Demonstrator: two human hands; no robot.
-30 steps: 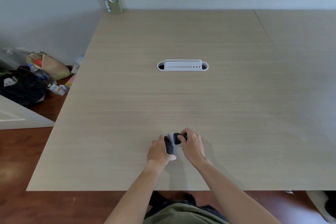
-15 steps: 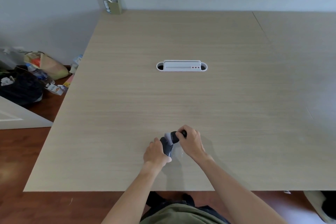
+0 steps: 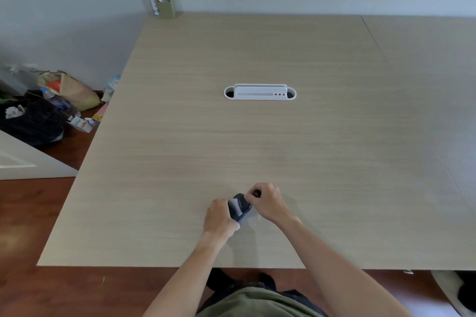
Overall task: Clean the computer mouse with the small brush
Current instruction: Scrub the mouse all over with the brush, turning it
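Left hand [image 3: 219, 217] grips the mouse [image 3: 240, 207]; right hand [image 3: 268, 202] pinches the brush [image 3: 257, 192] beside it.

Both bare forearms reach forward, converging. Left hand [image 3: 219, 218] curled, fingers closed in a grip; right hand [image 3: 268, 202] just beside it, fingers pinched at fingertips.

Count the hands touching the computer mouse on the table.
2: the left hand grips the computer mouse from its left side, and the right hand is at its far right end holding a small dark object.
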